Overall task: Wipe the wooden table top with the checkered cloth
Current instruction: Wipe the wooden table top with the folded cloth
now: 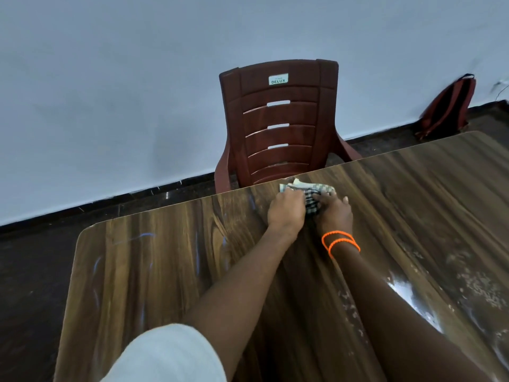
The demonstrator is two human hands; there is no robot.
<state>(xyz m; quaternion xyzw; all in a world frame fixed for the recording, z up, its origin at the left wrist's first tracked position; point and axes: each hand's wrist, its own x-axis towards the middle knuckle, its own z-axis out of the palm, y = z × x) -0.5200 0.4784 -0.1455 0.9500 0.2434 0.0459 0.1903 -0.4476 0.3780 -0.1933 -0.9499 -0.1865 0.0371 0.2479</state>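
Hands, left hand [286, 209] and right hand [333, 213], clamped on checkered cloth [311, 195], mostly hidden.

Table top [165, 271] bare L + R of hands; chair [278, 125] just beyond far edge.

The wooden table top [170, 271] is showing glossy brown grain with rounded corners. The checkered cloth [311, 195] is lying bunched at the far edge, near its middle, touching the surface. Pale, flaky smears are spreading along the right side, and faint bluish streaks are marking the left half.
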